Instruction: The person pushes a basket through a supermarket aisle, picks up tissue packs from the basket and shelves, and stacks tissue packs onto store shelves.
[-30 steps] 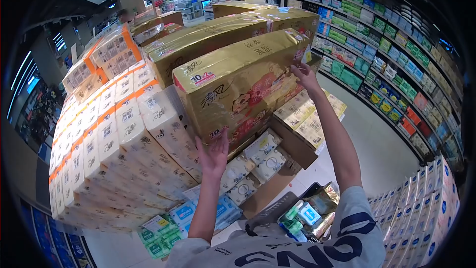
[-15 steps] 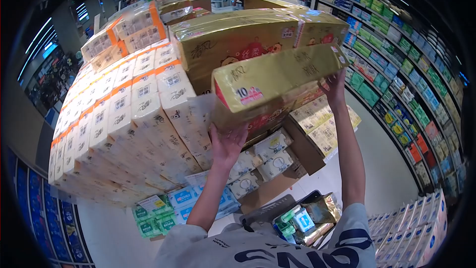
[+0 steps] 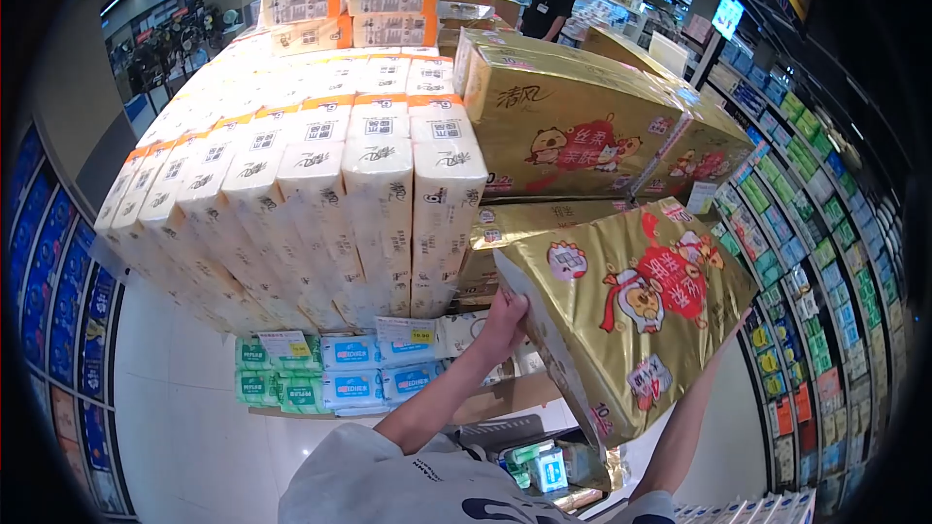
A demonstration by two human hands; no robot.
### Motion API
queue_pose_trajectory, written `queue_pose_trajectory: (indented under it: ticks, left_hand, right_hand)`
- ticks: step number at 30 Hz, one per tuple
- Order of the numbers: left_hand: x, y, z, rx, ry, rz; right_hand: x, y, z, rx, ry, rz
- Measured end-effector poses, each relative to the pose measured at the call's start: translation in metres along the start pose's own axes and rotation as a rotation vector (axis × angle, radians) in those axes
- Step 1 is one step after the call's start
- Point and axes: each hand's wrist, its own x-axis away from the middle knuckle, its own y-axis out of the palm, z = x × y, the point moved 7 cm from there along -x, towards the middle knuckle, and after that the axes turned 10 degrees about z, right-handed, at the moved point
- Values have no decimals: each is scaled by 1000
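White wrapped packs (image 3: pixel 262 170) bank the left of the frame; at lower right, a patterned gold pack (image 3: pixel 631 311) tilts toward me, apparently free of the display. My left hand (image 3: pixel 507 325) closes its grip on the left edge; my right forearm (image 3: pixel 684 437) reaches behind, that grip's opening impossible to tell.

The only view looks forward and down from the person's head, close above the outstretched hands (image 3: pixel 507 326)
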Motion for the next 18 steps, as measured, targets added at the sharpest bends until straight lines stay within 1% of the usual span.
queue_pose_trajectory:
  ticks: [2, 4, 6, 7, 9, 13, 15, 16, 18]
  left_hand:
    - [6, 4, 2, -94, 46, -32]
    - [16, 6, 2, -115, 37, -4]
    - [27, 22, 11, -160, 109, -105]
    - [30, 28, 15, -161, 111, -106]
    - [39, 49, 33, -143, 242, -217]
    - [50, 56, 39, -125, 234, -272]
    - [55, 57, 44, -175, 307, -313]
    - [55, 55, 41, -171, 284, -340]
    - [51, 44, 38, -125, 323, -282]
  right_hand:
    - [15, -17, -6, 33, -10, 27]
    - [26, -29, -10, 62, -16, 47]
    - [37, -38, -14, 87, -27, 65]
    - [42, -42, -15, 100, -29, 72]
    - [51, -47, -18, 116, -36, 83]
    - [65, -53, -23, 172, -70, 102]
    - [74, -55, -25, 229, -93, 113]
    - [81, -55, -24, 271, -88, 108]
    - [97, -58, -19, 264, -6, 42]
